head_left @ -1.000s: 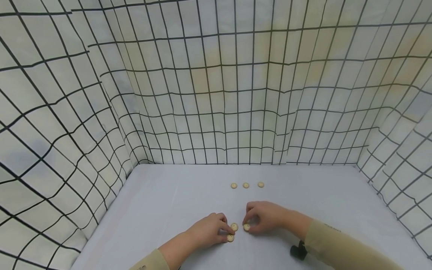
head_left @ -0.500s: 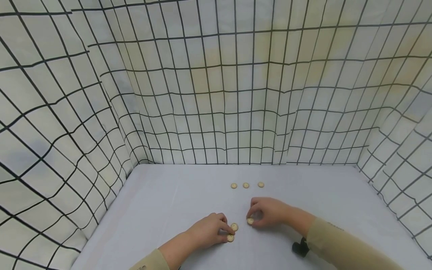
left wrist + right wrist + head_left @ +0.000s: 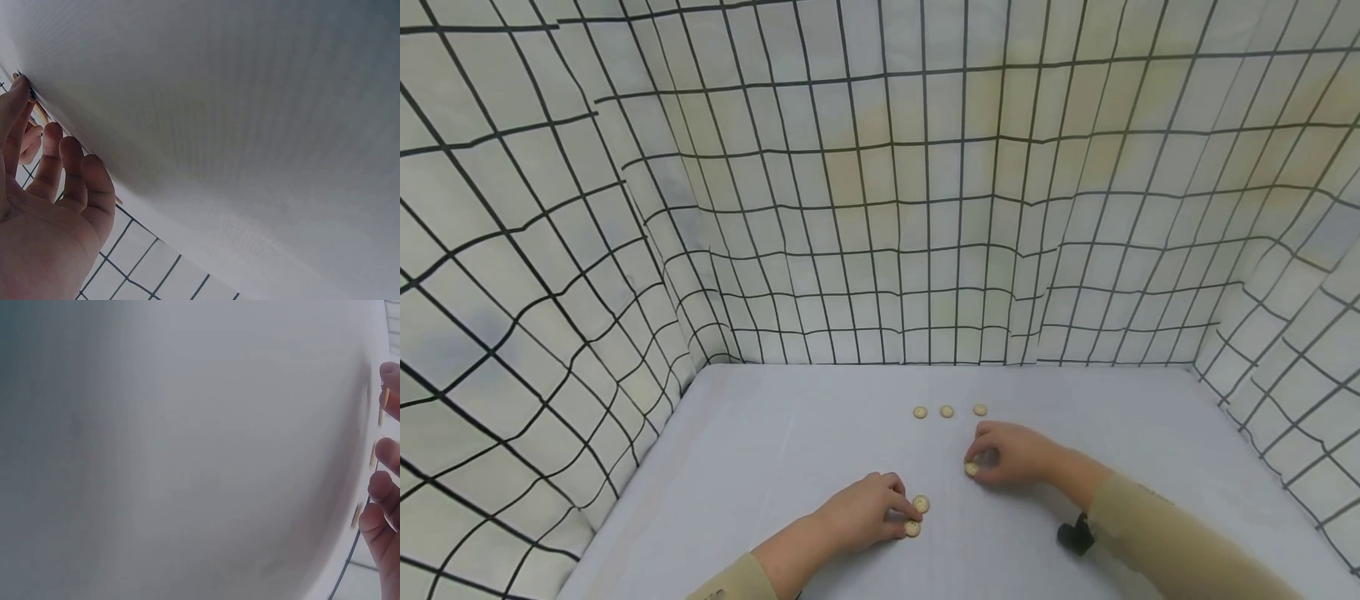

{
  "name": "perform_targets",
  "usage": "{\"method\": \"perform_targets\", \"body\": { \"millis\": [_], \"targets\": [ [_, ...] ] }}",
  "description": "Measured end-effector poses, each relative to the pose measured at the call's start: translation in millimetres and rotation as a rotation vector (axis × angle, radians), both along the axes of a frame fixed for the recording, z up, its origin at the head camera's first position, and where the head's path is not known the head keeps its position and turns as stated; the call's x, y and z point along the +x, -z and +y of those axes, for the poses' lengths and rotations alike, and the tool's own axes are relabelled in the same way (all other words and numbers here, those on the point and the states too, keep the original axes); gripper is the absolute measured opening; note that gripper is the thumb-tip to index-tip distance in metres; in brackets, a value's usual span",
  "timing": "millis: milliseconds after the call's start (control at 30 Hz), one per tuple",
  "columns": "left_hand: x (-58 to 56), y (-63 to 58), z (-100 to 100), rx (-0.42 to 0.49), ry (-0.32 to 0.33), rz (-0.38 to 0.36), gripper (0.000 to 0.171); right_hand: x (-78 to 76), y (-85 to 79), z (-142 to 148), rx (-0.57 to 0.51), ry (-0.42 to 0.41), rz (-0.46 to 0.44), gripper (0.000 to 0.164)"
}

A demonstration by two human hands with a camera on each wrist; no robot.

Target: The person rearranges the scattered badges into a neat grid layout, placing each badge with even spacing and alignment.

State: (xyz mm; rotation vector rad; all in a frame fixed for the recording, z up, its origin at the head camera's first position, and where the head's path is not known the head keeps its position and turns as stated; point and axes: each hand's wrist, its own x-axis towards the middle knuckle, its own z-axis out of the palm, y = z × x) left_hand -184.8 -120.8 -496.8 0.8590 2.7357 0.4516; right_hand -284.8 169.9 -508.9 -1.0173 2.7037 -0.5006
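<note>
In the head view, my left hand [image 3: 867, 508] is low on the white table, its thumb and index finger pinching a pale tan button [image 3: 913, 528]. Just beyond that fingertip lies a second button [image 3: 921, 503], close against the first. My right hand [image 3: 1011, 454], farther back and to the right, pinches another button [image 3: 972, 469] between thumb and index finger. In the right wrist view this pinched button [image 3: 385, 398] appears edge-on at the right border. The left wrist view shows the left fingers curled, with the button mostly hidden at the fingertips.
Toward the back of the table [image 3: 790, 433], three similar buttons lie in a loose row: left [image 3: 920, 412], middle [image 3: 947, 411] and right [image 3: 980, 409]. White walls with a dark grid [image 3: 955, 275] enclose the back and sides. A black wrist device [image 3: 1076, 535] sits under the right sleeve.
My right hand has moved away from the left hand, backward and to the right, carrying its button toward the back row. The left hand and its two buttons have stayed in place.
</note>
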Motion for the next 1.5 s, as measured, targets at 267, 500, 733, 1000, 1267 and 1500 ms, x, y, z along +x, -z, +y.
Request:
{"method": "perform_targets", "body": {
  "millis": [267,500,733,1000,1267,1500],
  "targets": [
    [1.3,0.9,-1,0.01,0.0,0.01,0.021,-16.9,4.2,13,0.009,0.099,-0.01,0.01],
    [2.4,-0.7,-1,0.017,-0.006,0.005,0.021,-31.3,-0.5,20,-0.011,0.149,-0.024,0.012],
    [1.9,-1.1,-2,0.006,-0.002,-0.002,0.023,-39.2,-6.4,18,-0.009,0.19,-0.041,0.01],
    [1.9,-2.4,-1,-0.006,-0.009,-0.009,0.023,-45.1,-6.2,18,0.002,0.205,-0.037,0.011],
    [1.7,-2.7,0,-0.008,-0.015,-0.025,0.023,-46.6,-5.9,18,0.002,0.221,-0.049,0.014],
    [1.4,-2.6,0,-0.01,-0.018,-0.025,0.023,-47.2,-3.0,21,-0.012,0.244,-0.075,0.02]
  ]
}}
